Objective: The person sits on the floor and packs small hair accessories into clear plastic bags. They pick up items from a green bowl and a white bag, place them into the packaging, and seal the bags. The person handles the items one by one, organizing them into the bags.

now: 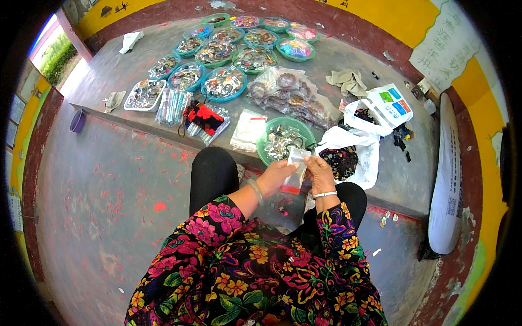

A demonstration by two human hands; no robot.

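Observation:
Between my two hands is a small clear plastic bag (293, 176) with a red strip along its lower end. My left hand (276, 176) pinches the bag's left edge. On its right side, my right hand (319, 173) grips the upper part, fingers bent together. Just beyond the bag stands a green basin (263, 142) holding small shiny metal and clear pieces, too small to name. A stack of flat white-clear plastic bags (247, 130) lies left of the basin. To the right, a white plastic sack (370, 169) gapes over dark, colourful small items.
Several basins of small goods, such as a blue-rimmed basin (224, 99), fill the raised platform. Bagged brown round items (291, 92) lie mid-platform. A red-and-black pouch (204, 118) sits near the platform's edge. Another white sack (380, 108) stands right; a long silver-white board (447, 179) leans there.

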